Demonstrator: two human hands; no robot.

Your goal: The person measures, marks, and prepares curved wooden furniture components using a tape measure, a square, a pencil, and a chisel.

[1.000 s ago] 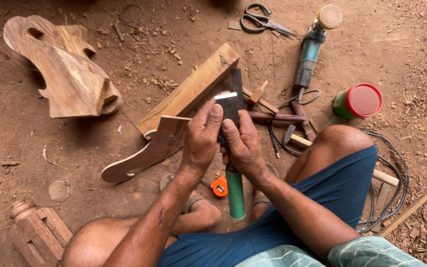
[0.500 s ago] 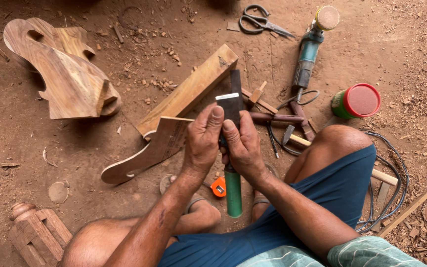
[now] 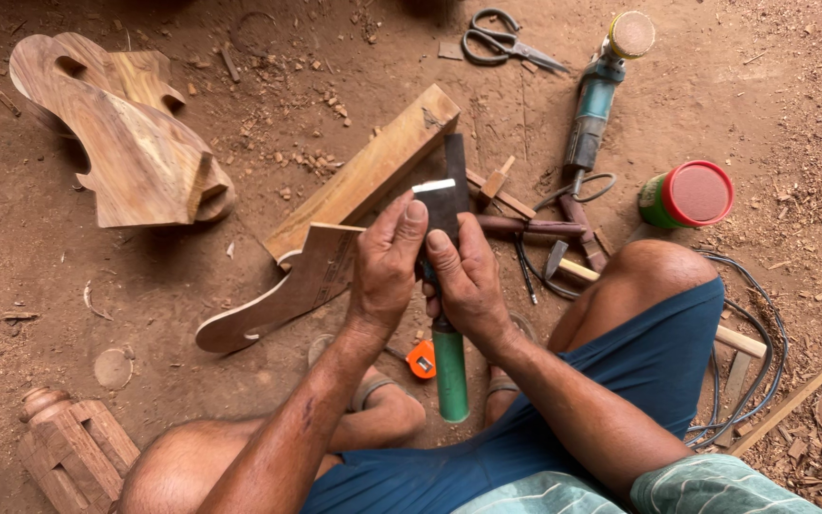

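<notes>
Chisel blade (image 3: 444, 195), wide and dark with a bright ground edge, sits pinched between our two hands above the long wooden block (image 3: 363, 176), its green handle (image 3: 450, 371) running down toward our feet. Compared with a second ago it has barely shifted: the blade stays at the same spot over the block, and only our fingertips have crept a little along the steel. We read that as fine seating of the edge, not a stroke.

Our left hand (image 3: 382, 271) is clenched on the blade from the left, thumb pressed near the bright edge; our right hand (image 3: 468, 281) grasps it from the right, fingers curled round the shank.

Just left of the block, touching it, lies a curved cut-out board (image 3: 283, 295). To the block's right lie small wooden-handled tools (image 3: 525, 227), then a blue power tool (image 3: 592, 105) and a red-lidded can (image 3: 689, 193). Scissors (image 3: 501, 40) lie above; a carved wooden piece (image 3: 126, 143) lies well left.
</notes>
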